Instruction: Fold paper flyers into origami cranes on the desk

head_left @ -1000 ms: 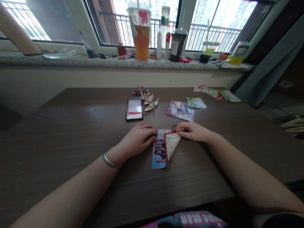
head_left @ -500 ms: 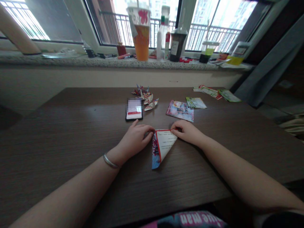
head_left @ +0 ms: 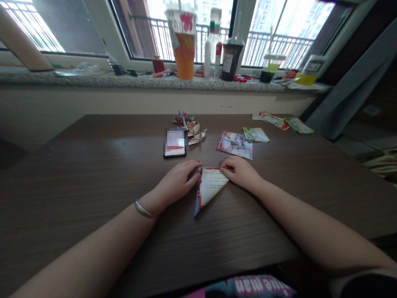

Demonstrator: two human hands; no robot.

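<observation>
Head cam: we're folding the flyer (head_left: 211, 187) diagonally; left hand (head_left: 178, 181) bracing it, grip released; right hand (head_left: 241, 172) pinching the corner. Next prob. needs aligning edges, then creasing.

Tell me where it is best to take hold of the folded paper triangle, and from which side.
Probably its lower tip, coming from the near side: the folded paper triangle narrows to a free point there, while the left hand and right hand cover its upper corners.

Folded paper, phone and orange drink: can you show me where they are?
folded paper (head_left: 211, 185), head view, on its white flap.
phone (head_left: 175, 145), head view, middle of its screen.
orange drink (head_left: 185, 58), head view, orange part of the cup.
</observation>
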